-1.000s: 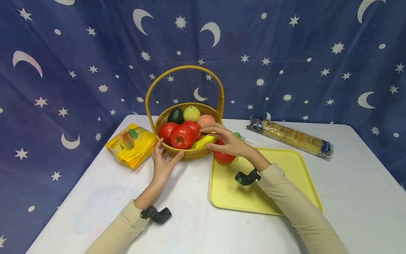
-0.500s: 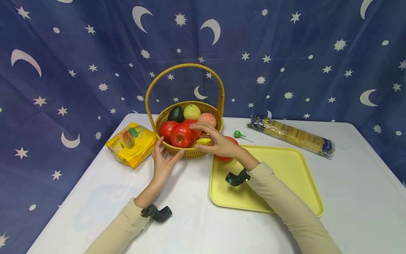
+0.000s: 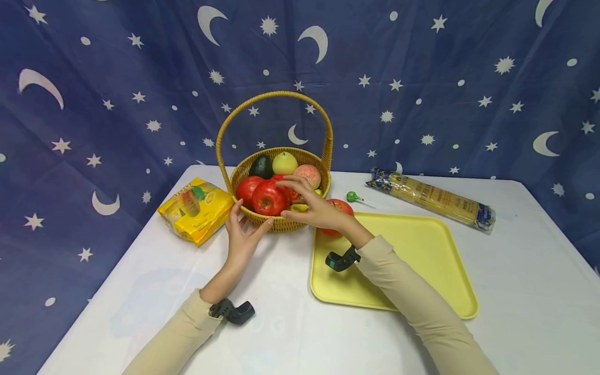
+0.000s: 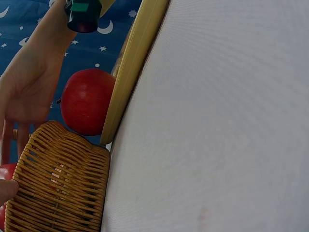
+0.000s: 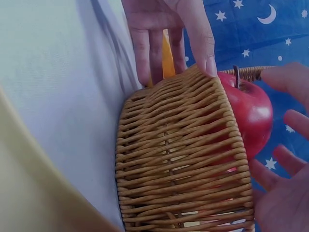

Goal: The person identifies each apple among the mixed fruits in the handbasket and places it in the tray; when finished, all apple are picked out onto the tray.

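Observation:
A wicker basket (image 3: 287, 225) with a tall arched handle holds several fruits. Among them are a red apple (image 3: 269, 199) at the front, a partly hidden yellow banana (image 3: 300, 207), a dark avocado (image 3: 261, 166), a green pear (image 3: 284, 163) and a peach (image 3: 308, 174). My left hand (image 3: 240, 245) steadies the basket's front left, thumb on the rim and fingers fairly straight along the outer wall, as the right wrist view (image 5: 159, 43) shows. Over the basket's right front my right hand (image 3: 319, 209) reaches in with spread fingers, close to the front apple (image 5: 251, 113), holding nothing.
A yellow tray (image 3: 422, 250) lies to the right, with another red apple (image 3: 345, 207) at its back left corner. Behind it are a green lollipop (image 3: 352, 196) and a long noodle packet (image 3: 431, 198). Left of the basket lies a yellow snack bag (image 3: 197, 211).
My right hand has moved left across the basket, from above the banana toward the front apple, uncovering the lollipop. My left hand has stayed at the basket's rim.

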A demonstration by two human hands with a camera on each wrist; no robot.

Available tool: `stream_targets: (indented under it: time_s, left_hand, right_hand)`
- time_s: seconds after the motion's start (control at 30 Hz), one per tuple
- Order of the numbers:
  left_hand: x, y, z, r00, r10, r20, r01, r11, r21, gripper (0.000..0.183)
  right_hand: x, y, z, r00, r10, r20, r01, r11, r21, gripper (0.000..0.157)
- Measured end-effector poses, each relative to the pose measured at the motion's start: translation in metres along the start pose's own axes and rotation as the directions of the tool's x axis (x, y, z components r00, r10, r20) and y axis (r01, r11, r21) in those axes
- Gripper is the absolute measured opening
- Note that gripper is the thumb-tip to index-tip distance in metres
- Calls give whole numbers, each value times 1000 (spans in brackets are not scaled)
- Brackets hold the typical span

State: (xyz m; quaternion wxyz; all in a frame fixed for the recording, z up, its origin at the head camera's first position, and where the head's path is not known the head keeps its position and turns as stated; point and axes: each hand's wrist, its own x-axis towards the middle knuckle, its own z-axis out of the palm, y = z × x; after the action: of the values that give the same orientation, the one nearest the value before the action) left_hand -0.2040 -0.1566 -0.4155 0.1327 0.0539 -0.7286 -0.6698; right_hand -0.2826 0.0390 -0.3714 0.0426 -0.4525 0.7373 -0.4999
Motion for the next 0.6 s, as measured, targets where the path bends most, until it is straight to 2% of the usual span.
stream_targets:
  time_s: [0.37,0.6]
  left_hand:
    - [1,-3,1,1000,-6,-4,6,1000,-3,85]
    - [0,-1,0,1000,-5,-4,5,1000,16,85]
  right_hand:
    - [11,7,-1,998,46,-35,-43,996,76,54]
    - [18,6,0,997,67,-28,-66,997,49,71]
